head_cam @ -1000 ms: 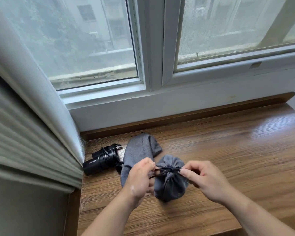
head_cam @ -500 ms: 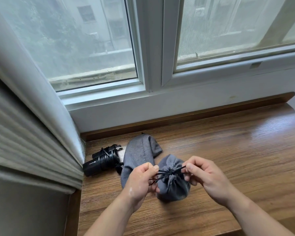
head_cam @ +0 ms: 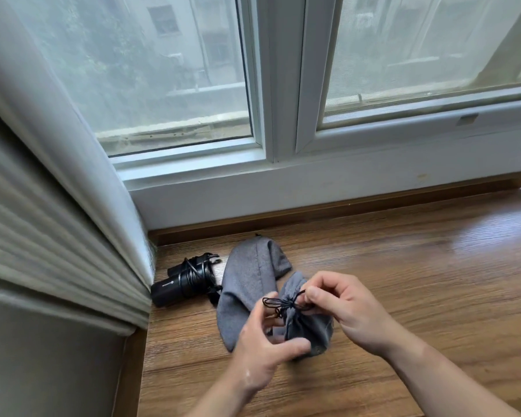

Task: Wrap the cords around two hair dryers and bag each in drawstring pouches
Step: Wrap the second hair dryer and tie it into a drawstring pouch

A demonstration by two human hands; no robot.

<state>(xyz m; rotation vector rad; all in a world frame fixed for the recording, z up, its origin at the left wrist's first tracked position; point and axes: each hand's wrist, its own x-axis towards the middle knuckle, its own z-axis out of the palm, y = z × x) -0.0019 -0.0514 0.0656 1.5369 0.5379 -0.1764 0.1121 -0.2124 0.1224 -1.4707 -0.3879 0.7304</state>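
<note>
Item: filled grey pouch (head_cam: 310, 329), mouth gathered, standing on wooden ledge (head_cam: 418, 281).
Grip: right hand (head_cam: 343, 311) pinches the black drawstring (head_cam: 283, 303) at the pouch neck; the pouch body hangs directly below the pinch.
Left hand (head_cam: 262, 347): fingers loosely curled, grasping nothing, thumb against the pouch's lower side; the cord's loop stands free just above it.
Beyond the grip, leftward: second grey pouch (head_cam: 247, 284), flat; further left, black hair dryer (head_cam: 187, 281), cord wound round it.

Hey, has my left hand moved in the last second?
Yes. The left hand has dropped toward the camera, further from the black hair dryer; the right hand pinches the drawstring.
</note>
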